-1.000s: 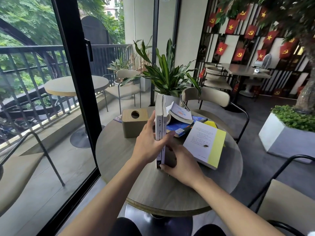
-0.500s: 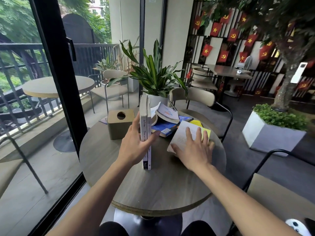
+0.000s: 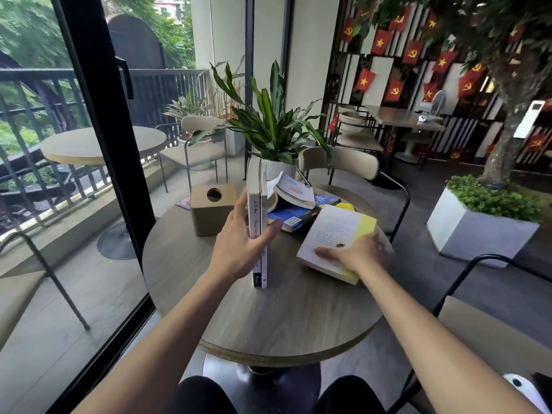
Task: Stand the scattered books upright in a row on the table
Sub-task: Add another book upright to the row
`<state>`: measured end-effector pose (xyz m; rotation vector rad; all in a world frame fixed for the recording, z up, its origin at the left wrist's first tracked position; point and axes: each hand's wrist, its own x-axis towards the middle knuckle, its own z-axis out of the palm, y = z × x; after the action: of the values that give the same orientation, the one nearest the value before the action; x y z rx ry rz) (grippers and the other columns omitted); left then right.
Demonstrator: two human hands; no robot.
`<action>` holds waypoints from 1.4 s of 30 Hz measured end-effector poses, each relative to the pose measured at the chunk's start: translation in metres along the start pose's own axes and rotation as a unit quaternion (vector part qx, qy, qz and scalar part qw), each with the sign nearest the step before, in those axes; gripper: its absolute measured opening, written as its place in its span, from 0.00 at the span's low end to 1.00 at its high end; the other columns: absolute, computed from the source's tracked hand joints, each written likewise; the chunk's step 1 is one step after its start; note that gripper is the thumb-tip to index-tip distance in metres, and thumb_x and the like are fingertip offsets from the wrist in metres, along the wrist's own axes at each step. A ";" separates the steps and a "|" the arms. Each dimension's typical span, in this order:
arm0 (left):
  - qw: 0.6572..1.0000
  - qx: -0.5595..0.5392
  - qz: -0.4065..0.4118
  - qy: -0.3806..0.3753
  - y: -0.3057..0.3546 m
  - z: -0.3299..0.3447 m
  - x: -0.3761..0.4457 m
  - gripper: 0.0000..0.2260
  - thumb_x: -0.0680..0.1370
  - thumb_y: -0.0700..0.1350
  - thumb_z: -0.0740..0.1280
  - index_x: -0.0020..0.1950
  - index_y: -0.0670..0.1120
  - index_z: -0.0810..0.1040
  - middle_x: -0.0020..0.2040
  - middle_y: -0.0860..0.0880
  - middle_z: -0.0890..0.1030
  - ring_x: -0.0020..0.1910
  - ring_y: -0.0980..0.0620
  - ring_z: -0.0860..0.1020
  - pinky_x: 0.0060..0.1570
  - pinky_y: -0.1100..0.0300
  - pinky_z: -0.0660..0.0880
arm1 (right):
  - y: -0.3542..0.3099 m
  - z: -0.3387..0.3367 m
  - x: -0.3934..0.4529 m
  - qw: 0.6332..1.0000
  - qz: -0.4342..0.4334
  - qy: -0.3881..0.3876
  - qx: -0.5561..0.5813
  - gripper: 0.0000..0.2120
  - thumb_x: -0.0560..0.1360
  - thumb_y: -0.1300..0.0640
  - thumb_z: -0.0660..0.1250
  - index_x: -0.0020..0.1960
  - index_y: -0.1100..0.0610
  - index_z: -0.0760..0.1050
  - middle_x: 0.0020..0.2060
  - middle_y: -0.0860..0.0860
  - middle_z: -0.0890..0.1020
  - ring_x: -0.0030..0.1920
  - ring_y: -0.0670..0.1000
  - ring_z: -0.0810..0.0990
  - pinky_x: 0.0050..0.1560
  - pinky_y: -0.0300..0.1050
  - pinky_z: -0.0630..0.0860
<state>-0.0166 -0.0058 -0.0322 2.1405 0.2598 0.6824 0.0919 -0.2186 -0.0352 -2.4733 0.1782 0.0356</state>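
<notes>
Two white books point(image 3: 257, 210) stand upright side by side on the round wooden table point(image 3: 268, 318), spines toward me. My left hand point(image 3: 242, 243) clasps them from the left, thumb across the spines. To the right, a white-and-yellow book point(image 3: 334, 231) lies tilted, its near end lifted off the table by my right hand point(image 3: 355, 252), which grips its near edge. Behind it lie a blue book point(image 3: 294, 215), an open book point(image 3: 292, 191) on top of it, and a yellow book point(image 3: 346, 207), mostly hidden.
A tan tissue box point(image 3: 210, 209) stands at the table's back left. A potted plant point(image 3: 274, 127) in a white pot rises behind the books. A beige chair point(image 3: 343, 162) faces me across the table; a glass door frame point(image 3: 98, 138) runs along the left.
My right hand left the upright books, moved right onto the white-and-yellow book, then slid to its near edge and tipped it up. My left hand kept holding the upright books.
</notes>
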 end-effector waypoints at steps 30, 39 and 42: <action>0.999 -0.037 0.011 0.008 0.002 -0.004 -0.004 0.42 0.70 0.76 0.58 0.78 0.54 0.62 0.67 0.52 0.75 0.66 0.51 0.73 0.62 0.50 0.72 | -0.020 0.071 -0.087 0.861 -0.437 -0.011 0.261 0.23 0.79 0.40 0.59 0.73 0.37 0.60 0.67 0.46 0.76 0.65 0.43 0.76 0.61 0.46 0.76; 1.000 0.000 0.007 -0.025 0.006 -0.004 -0.003 0.59 0.58 0.85 0.58 0.81 0.52 0.58 0.72 0.52 0.70 0.70 0.54 0.69 0.67 0.53 0.69 | -0.023 0.061 -0.078 0.864 -0.439 -0.093 0.230 0.24 0.78 0.52 0.66 0.63 0.25 0.62 0.60 0.30 0.74 0.62 0.32 0.72 0.57 0.30 0.70; 0.999 0.024 0.007 -0.021 0.006 -0.001 -0.003 0.60 0.57 0.84 0.60 0.81 0.51 0.58 0.70 0.51 0.71 0.68 0.54 0.70 0.67 0.51 0.71 | -0.022 0.063 -0.071 0.872 -0.428 -0.113 0.210 0.19 0.76 0.52 0.69 0.58 0.32 0.66 0.55 0.38 0.77 0.58 0.39 0.75 0.52 0.35 0.70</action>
<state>-0.0199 -0.0095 -0.0278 2.2022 0.2421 0.6448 0.0259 -0.1547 -0.0664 -1.8945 -0.9163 -0.0842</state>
